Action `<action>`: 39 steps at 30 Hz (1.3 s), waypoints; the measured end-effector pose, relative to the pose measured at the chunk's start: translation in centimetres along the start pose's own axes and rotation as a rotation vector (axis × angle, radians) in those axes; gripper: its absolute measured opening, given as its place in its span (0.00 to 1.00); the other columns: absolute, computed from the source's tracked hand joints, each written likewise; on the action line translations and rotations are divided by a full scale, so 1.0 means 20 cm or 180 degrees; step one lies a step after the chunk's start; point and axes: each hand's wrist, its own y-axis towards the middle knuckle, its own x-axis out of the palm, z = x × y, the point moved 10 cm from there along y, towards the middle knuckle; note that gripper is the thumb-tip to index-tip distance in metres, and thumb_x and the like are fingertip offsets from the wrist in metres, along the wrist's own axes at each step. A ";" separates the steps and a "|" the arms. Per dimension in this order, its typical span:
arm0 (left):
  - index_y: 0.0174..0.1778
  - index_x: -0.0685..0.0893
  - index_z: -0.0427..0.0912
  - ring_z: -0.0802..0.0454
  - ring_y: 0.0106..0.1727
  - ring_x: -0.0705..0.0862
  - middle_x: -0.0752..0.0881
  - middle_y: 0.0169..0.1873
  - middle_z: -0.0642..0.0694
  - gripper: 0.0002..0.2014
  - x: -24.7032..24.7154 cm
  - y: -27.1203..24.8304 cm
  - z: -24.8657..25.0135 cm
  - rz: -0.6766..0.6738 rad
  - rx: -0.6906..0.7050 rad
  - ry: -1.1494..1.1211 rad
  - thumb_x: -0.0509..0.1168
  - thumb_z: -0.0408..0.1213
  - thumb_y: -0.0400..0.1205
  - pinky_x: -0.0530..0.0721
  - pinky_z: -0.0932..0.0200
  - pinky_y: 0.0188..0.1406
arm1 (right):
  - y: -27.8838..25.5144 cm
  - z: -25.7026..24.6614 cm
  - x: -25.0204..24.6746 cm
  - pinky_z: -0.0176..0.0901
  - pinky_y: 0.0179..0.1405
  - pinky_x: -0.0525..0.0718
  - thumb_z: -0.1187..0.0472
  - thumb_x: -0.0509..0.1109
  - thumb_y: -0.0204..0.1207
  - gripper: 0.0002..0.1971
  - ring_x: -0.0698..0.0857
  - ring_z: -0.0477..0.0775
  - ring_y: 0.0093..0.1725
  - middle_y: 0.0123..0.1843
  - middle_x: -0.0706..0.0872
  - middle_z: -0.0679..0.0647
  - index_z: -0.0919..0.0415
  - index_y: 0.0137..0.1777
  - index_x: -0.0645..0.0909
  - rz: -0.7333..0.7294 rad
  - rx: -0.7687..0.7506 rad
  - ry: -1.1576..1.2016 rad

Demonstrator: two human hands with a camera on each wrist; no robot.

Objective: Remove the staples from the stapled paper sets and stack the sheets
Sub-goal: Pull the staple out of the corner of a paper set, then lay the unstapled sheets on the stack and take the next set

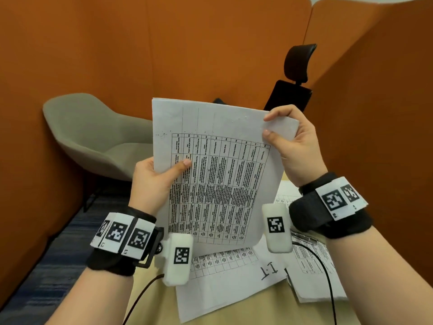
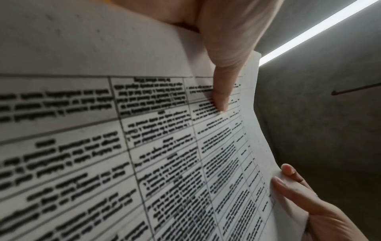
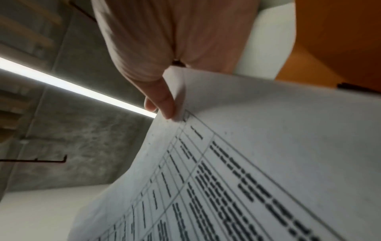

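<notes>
A paper set [image 1: 218, 174] printed with a table is held upright in the air above the desk. My left hand [image 1: 154, 181] grips its left edge, thumb on the printed face. At the top right corner my right hand [image 1: 293, 141] pinches the sheets, and the corner of a sheet behind [image 1: 285, 127] shows past the front one. The left wrist view shows the printed page [image 2: 144, 146] with my thumb pressed on it. In the right wrist view my thumb lies on the corner of the page [image 3: 268, 146]. No staple is visible.
Loose printed sheets [image 1: 225, 277] lie on the tan desk [image 1: 269, 308] below, one marked "1.1". More sheets [image 1: 311, 261] lie to the right with a black cable across them. A grey chair [image 1: 93, 134] and a black office chair [image 1: 290, 90] stand before orange partitions.
</notes>
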 end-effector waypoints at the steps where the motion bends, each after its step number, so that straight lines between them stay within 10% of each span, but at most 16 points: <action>1: 0.43 0.86 0.46 0.67 0.42 0.88 0.89 0.33 0.65 0.07 0.00 0.00 0.01 0.0001 0.0017 -0.0009 0.71 0.30 0.73 0.82 0.75 0.38 | 0.00 -0.02 -0.02 0.45 0.47 0.83 0.73 0.67 0.70 0.20 0.80 0.44 0.48 0.44 0.81 0.38 0.41 0.37 0.80 0.0056 -0.0031 -0.0153; 7: 0.44 0.84 0.47 0.68 0.45 0.87 0.89 0.35 0.66 0.08 -0.01 -0.02 0.11 0.0165 0.0234 -0.0235 0.69 0.28 0.76 0.82 0.75 0.41 | 0.00 -0.16 -0.03 0.37 0.45 0.84 0.79 0.69 0.71 0.23 0.83 0.40 0.48 0.52 0.76 0.49 0.53 0.57 0.70 0.0071 -0.0355 -0.0003; 10: 0.47 0.84 0.45 0.67 0.46 0.87 0.89 0.36 0.63 0.08 -0.04 -0.01 0.07 0.0399 0.0098 -0.0412 0.67 0.27 0.77 0.83 0.73 0.43 | -0.06 0.07 0.04 0.43 0.52 0.87 0.79 0.68 0.70 0.29 0.85 0.45 0.58 0.61 0.80 0.54 0.60 0.69 0.65 -0.0188 0.0639 0.0026; 14: 0.60 0.81 0.41 0.53 0.54 0.85 0.85 0.48 0.52 0.13 -0.05 -0.03 -0.16 0.0567 -0.0413 0.0256 0.67 0.29 0.79 0.80 0.60 0.55 | -0.22 0.38 0.05 0.57 0.58 0.84 0.75 0.68 0.74 0.14 0.87 0.59 0.56 0.60 0.86 0.61 0.60 0.57 0.78 -0.0358 0.1934 -0.0382; 20: 0.82 0.40 0.41 0.42 0.81 0.48 0.50 0.81 0.39 0.49 -0.02 -0.06 -0.31 0.0229 -0.0740 0.2321 0.70 0.34 0.76 0.51 0.45 0.78 | -0.41 0.60 0.03 0.55 0.61 0.81 0.75 0.69 0.73 0.18 0.84 0.59 0.55 0.59 0.85 0.62 0.65 0.62 0.77 -0.0766 0.2573 -0.1324; 23: 0.82 0.46 0.44 0.45 0.82 0.47 0.49 0.82 0.43 0.47 0.12 -0.03 -0.28 -0.0431 -0.0395 0.2951 0.70 0.45 0.75 0.49 0.41 0.78 | -0.52 0.65 0.09 0.45 0.51 0.84 0.75 0.70 0.72 0.18 0.84 0.54 0.51 0.60 0.84 0.61 0.64 0.61 0.79 -0.1088 0.2643 -0.1265; 25: 0.80 0.59 0.44 0.46 0.77 0.64 0.66 0.77 0.44 0.42 0.20 -0.01 -0.32 -0.0923 -0.0383 0.2751 0.71 0.49 0.72 0.63 0.47 0.75 | -0.58 0.69 0.11 0.45 0.53 0.83 0.72 0.71 0.72 0.15 0.84 0.52 0.50 0.58 0.85 0.58 0.58 0.56 0.78 -0.1184 0.2769 -0.1061; 27: 0.67 0.77 0.44 0.50 0.59 0.80 0.84 0.58 0.47 0.26 0.23 -0.01 -0.39 -0.1271 -0.0609 0.2355 0.73 0.44 0.73 0.77 0.66 0.53 | -0.64 0.72 0.13 0.46 0.55 0.83 0.72 0.71 0.72 0.15 0.85 0.51 0.49 0.54 0.85 0.54 0.53 0.52 0.77 -0.1320 0.2933 -0.0813; 30: 0.40 0.84 0.46 0.53 0.41 0.83 0.85 0.35 0.53 0.02 0.26 -0.06 -0.44 -0.1543 -0.0792 0.2109 0.70 0.38 0.77 0.72 0.76 0.29 | -0.65 0.77 0.09 0.55 0.58 0.84 0.65 0.71 0.75 0.12 0.87 0.58 0.51 0.53 0.87 0.57 0.58 0.57 0.79 -0.1284 0.2935 -0.0844; 35: 0.48 0.86 0.38 0.45 0.48 0.85 0.88 0.45 0.41 0.08 0.27 -0.11 -0.50 -0.1569 -0.0813 0.2462 0.67 0.38 0.79 0.83 0.49 0.51 | -0.54 0.85 -0.33 0.60 0.69 0.68 0.51 0.66 0.78 0.22 0.72 0.61 0.70 0.70 0.74 0.57 0.56 0.71 0.72 -0.1533 0.2739 -0.4734; 39: 0.49 0.86 0.37 0.44 0.47 0.84 0.87 0.45 0.40 0.09 0.30 -0.12 -0.49 -0.1640 -0.0663 0.2610 0.65 0.39 0.80 0.81 0.53 0.47 | -0.67 0.93 -0.47 0.50 0.61 0.79 0.61 0.66 0.77 0.13 0.81 0.61 0.61 0.61 0.83 0.59 0.65 0.60 0.78 -0.2300 0.3534 -0.5008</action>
